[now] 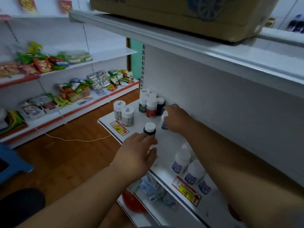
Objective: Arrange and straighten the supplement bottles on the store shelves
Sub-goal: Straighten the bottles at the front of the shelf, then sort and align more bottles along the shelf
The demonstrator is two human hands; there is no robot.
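On the white shelf (166, 145), my left hand (138, 153) grips a dark bottle with a white cap (150, 128) near the front edge. My right hand (177, 117) holds a white bottle with a blue label (164, 122) further back, near the shelf's rear wall. A cluster of several dark and red bottles (150, 104) stands at the far end. Two white jars (124, 112) stand by the far front corner. Three white bottles with blue labels (190, 170) stand near me on the right.
A cardboard box (181, 14) sits on the shelf above. Price tags (119, 128) hang on the front edge. A lower shelf holds packets and a red item (131, 201). Snack shelves (65, 89) line the left wall. A blue stool (13, 163) and a white cord (74, 139) are on the wooden floor.
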